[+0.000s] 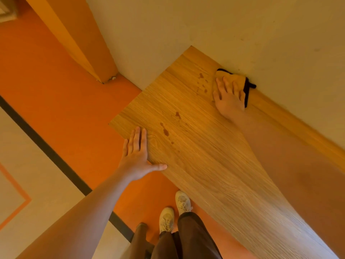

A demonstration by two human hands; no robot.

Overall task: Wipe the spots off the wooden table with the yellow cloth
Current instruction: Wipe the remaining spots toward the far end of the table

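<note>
A long, light-brown wooden table (205, 156) with visible grain runs along a cream wall (186, 25). At the table's far edge, touching the wall, lies a yellow cloth with black trim (234, 79). The person's right hand (228, 98) presses flat on the cloth, fingers straight, not clenched. Dark wet spots (165, 130) dot the table between the cloth and the near edge. The left hand (138, 156) rests open on the table's near edge, holding nothing. Below the table, pale laced shoes (174, 210) stand on an orange floor (56, 90).

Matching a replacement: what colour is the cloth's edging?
Black trim on the yellow cloth, clearest in the head view.
</note>
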